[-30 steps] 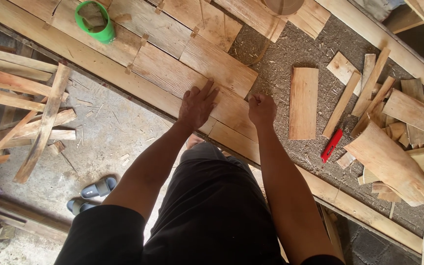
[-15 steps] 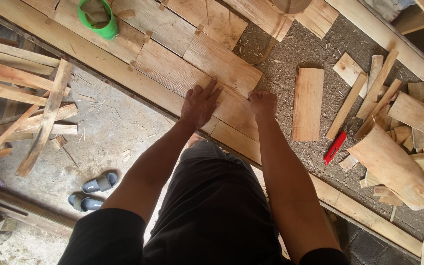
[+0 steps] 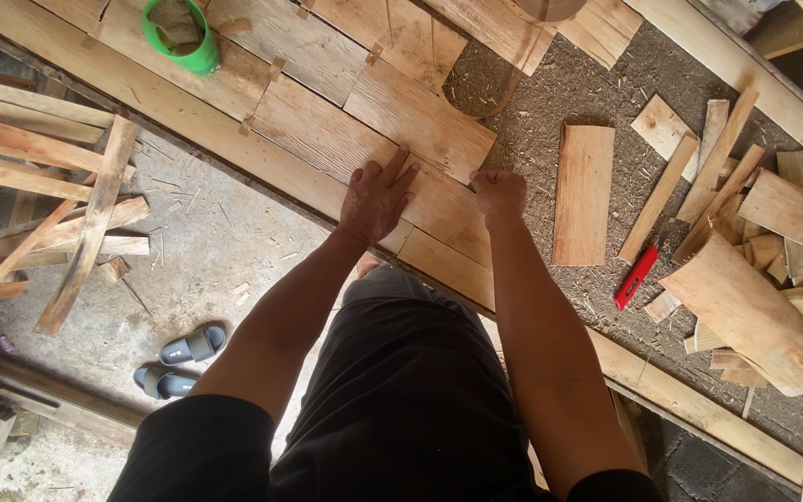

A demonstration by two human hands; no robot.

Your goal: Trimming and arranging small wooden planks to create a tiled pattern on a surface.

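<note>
Head view shows the left hand [image 3: 375,200] lying flat, fingers spread, on a wooden board [image 3: 439,209] at the frame centre. The right hand [image 3: 499,195] is clenched at the board's right edge; I cannot tell if it holds anything.

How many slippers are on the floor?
2. Both lie side by side on the grey floor at lower left: one slipper higher, the other slipper just below it, partly hidden by the person's sleeve.

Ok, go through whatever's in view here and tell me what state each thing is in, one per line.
left hand: open, flat on the wooden panel
right hand: closed in a fist at the panel's edge
wooden panel: lying flat among laid boards
loose board: flat on the sawdust, apart from the panel
red cutter: lying untouched beside the scrap pile
green cup: upright on the boards
sandals: off, on the concrete floor
</note>
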